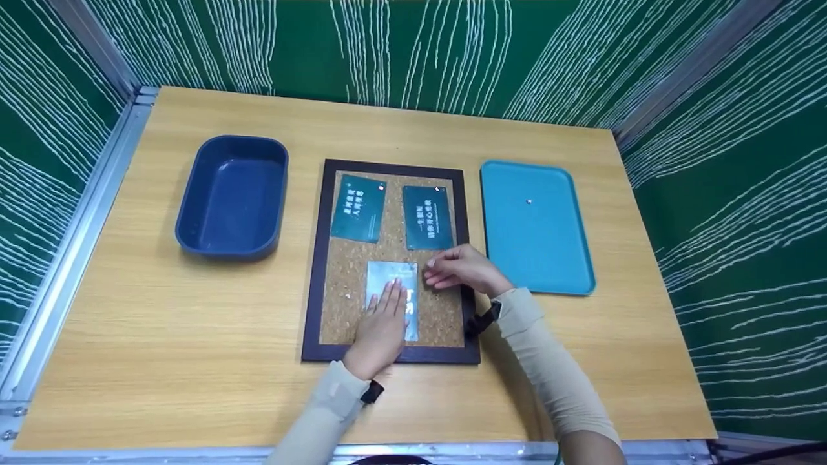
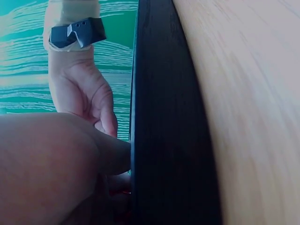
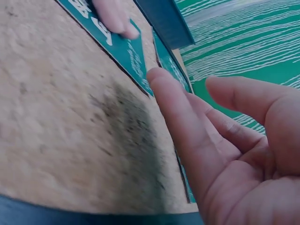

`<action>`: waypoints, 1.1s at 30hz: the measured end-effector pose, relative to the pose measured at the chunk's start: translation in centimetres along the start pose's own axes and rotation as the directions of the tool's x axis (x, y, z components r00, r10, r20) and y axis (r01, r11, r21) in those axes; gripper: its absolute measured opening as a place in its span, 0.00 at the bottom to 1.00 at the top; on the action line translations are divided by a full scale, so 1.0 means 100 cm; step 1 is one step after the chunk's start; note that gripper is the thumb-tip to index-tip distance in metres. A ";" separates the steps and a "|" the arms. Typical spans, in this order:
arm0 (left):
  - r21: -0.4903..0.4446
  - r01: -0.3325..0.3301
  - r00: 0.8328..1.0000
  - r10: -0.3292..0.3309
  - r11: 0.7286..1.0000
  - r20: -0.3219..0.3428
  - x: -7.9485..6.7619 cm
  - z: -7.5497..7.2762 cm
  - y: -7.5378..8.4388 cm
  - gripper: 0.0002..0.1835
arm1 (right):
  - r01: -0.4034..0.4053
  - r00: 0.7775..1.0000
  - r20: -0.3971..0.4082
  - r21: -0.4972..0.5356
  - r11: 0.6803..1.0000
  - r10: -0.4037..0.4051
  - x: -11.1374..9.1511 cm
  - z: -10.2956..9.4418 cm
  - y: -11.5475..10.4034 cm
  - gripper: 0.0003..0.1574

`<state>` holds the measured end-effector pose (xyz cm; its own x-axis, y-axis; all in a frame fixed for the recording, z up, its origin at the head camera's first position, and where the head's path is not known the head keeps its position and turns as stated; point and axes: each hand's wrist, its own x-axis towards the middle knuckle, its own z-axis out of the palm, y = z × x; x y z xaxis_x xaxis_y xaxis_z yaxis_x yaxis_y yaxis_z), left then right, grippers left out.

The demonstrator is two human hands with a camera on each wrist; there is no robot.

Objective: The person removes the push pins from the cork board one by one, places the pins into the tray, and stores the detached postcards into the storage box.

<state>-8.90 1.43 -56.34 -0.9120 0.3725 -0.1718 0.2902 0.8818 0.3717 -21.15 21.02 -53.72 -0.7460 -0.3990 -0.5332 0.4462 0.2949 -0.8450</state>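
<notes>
My left hand (image 1: 383, 329) lies with fingers extended on a teal card (image 1: 387, 270) low on the framed corkboard (image 1: 342, 278), partly covering its white print. Just right of that card's upper corner is my right hand (image 1: 466, 268), over the cork. The right wrist view shows its thumb (image 3: 234, 93) apart from the index finger (image 3: 173, 108), nothing visible between them. Two more printed teal cards, one at upper left (image 1: 359, 210) and one at upper right (image 1: 428, 219), each have a small pin head near the top right corner. The left wrist view mostly catches the dark frame edge (image 2: 168, 117).
A deep blue bin (image 1: 236, 200) stands to the left of the board. On the right is a shallow turquoise tray (image 1: 536, 239) with one small shiny pin (image 1: 529, 201) on it. Green panels with white streaks (image 1: 426, 51) surround the wooden table (image 1: 194, 342).
</notes>
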 end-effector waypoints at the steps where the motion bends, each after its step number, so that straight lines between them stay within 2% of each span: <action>1: -0.002 0.002 1.000 -0.002 1.000 0.001 0.000 0.000 0.000 0.31 | -0.002 1.000 0.004 0.002 1.000 0.002 0.000 0.002 0.001 0.19; 5: -0.012 0.009 1.000 -0.010 1.000 -0.007 0.000 0.000 0.001 0.31 | -0.016 1.000 0.015 0.012 1.000 0.016 0.002 0.007 0.005 0.20; 12: -0.032 0.009 1.000 -0.010 0.999 -0.009 0.000 0.000 0.000 0.31 | -0.039 0.999 -0.011 0.045 0.998 0.040 0.003 0.013 0.007 0.19; 24: -0.031 0.026 1.000 -0.026 0.999 0.015 0.002 0.002 -0.002 0.31 | -0.033 0.999 -0.011 0.187 0.982 0.035 0.003 0.015 0.014 0.21; 29: -0.031 0.024 1.000 -0.024 0.999 0.016 0.002 0.001 -0.001 0.31 | -0.034 0.999 -0.022 0.166 0.986 0.038 0.004 0.018 0.017 0.18; 33: -0.050 0.016 1.000 -0.016 0.999 0.008 0.001 0.001 -0.001 0.31 | -0.052 0.998 -0.041 0.085 0.995 0.056 0.005 0.023 0.017 0.18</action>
<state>-9.00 1.44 -56.46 -0.9140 0.3610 -0.1852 0.2607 0.8723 0.4136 -19.60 19.33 -55.53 -0.7396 -0.3462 -0.5772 0.5249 0.2402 -0.8166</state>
